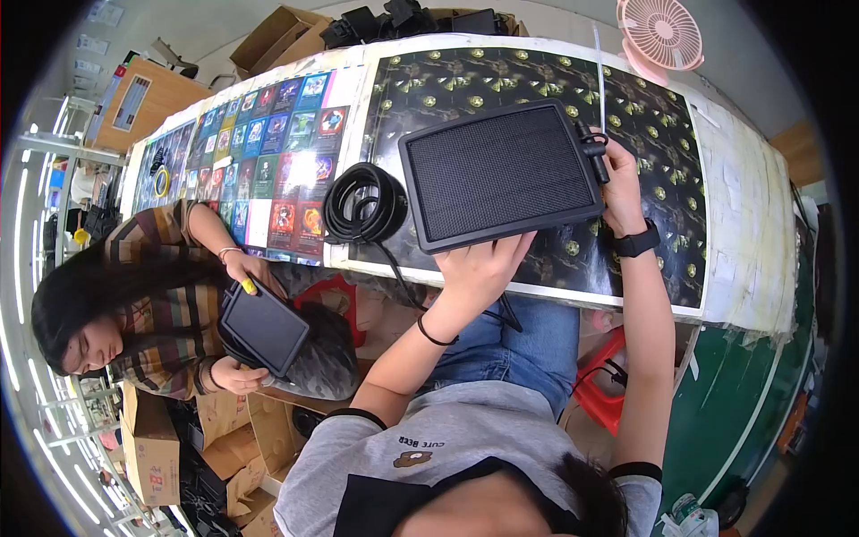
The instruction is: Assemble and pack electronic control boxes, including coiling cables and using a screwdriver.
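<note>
A black rectangular panel [501, 177] with a finely gridded face and a raised frame is held tilted above the table. My left hand [483, 268] grips its near edge from below, with the fingertips hidden behind it. On the panel's right edge is a short black bracket [595, 157]. My right hand [620, 183] is closed around that bracket and edge, its fingers partly hidden. A coil of black cable [362, 204] lies on the table left of the panel, and a strand of it hangs over the near edge toward my lap.
At my left a seated co-worker holds a smaller black panel [264, 328]. A pink fan [662, 34] stands at the table's far right. Cardboard boxes [149, 447] are on the floor at the left, and a red stool [601, 383] is beside my legs.
</note>
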Demonstrator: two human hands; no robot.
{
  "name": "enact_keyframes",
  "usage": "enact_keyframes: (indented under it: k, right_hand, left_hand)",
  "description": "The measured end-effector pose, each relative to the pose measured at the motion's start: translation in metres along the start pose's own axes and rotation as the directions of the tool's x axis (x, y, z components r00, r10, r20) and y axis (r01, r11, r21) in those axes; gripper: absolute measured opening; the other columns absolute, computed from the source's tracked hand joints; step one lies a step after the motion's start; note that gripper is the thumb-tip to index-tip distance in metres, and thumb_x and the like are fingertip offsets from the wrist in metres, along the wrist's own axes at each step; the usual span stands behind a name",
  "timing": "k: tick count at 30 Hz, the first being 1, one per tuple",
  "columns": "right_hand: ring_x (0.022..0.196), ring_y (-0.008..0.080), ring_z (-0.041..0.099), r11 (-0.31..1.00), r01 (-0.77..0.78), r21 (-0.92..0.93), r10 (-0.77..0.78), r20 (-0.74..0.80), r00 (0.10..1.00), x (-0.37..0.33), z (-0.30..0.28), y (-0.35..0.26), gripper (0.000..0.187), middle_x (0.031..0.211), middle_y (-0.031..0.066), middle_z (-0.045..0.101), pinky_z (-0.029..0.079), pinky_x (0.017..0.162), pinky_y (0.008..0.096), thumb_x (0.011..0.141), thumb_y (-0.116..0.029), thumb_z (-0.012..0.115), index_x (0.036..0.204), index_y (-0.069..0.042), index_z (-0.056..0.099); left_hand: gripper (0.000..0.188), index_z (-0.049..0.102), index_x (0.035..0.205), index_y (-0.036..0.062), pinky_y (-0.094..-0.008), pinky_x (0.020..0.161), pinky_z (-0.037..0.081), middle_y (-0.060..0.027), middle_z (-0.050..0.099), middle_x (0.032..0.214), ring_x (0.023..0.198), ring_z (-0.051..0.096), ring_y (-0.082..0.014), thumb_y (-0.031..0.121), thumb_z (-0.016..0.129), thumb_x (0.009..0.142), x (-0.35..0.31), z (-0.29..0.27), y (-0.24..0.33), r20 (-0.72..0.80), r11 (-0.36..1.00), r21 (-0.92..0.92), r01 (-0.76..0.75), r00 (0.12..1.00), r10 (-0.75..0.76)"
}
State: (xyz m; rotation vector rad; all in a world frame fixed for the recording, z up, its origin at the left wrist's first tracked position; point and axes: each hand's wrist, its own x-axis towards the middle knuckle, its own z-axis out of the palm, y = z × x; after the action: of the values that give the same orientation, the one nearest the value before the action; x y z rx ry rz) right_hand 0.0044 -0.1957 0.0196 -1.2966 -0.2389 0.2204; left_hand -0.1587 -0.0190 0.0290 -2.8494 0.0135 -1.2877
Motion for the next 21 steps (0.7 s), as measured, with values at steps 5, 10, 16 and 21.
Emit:
enact_keyframes:
  k: [5,10,16,21]
  right_hand:
    - [0.101,0.0123,0.057,0.987,0.145,-0.063,-0.147,-0.032,0.989,0.003,0.000,0.007,0.016,0.116,0.0042,0.058,0.044,0.092,0.0255,0.091,-0.003,0.062,0.104,0.003,0.068]
    - [0.098,0.0115,0.057,0.993,0.109,-0.044,-0.113,-0.108,0.988,0.003,0.004,0.009,0.014,0.112,0.0036,0.058,0.045,0.090,0.0240,0.093,0.001,0.059,0.102,0.004,0.068]
    - [0.096,0.0108,0.056,0.993,0.110,-0.037,-0.114,-0.112,0.987,0.003,0.010,0.007,0.014,0.110,0.0036,0.058,0.045,0.088,0.0228,0.093,0.001,0.057,0.101,0.005,0.068]
    - [0.091,0.0047,0.056,0.990,-0.088,0.106,0.079,0.088,0.993,0.006,-0.005,-0.001,0.020,0.101,-0.0017,0.061,0.047,0.081,0.0195,0.097,-0.012,0.058,0.110,0.001,0.065]
  left_hand:
    - [0.036,0.071,0.101,0.0199,-0.0548,0.102,0.021,-0.0066,0.057,0.109,0.109,0.049,-0.0310,0.046,0.075,0.076,-0.005,0.008,0.000,-0.061,0.997,0.050,-0.061,0.996,0.064]
    - [0.027,0.071,0.107,0.0270,-0.0520,0.093,0.033,-0.0034,0.058,0.109,0.106,0.052,-0.0284,0.034,0.068,0.081,-0.003,0.003,0.020,-0.045,0.996,0.092,0.021,0.999,-0.017]
    - [0.028,0.071,0.109,0.0230,-0.0525,0.094,0.033,-0.0064,0.058,0.108,0.108,0.052,-0.0309,0.024,0.064,0.081,-0.003,0.004,0.030,-0.042,0.990,0.133,0.046,0.998,-0.040]
    - [0.030,0.070,0.109,0.0223,-0.0518,0.096,0.033,-0.0071,0.058,0.109,0.109,0.052,-0.0308,0.020,0.065,0.079,-0.001,0.000,0.028,-0.038,0.994,0.106,0.012,0.999,-0.008]
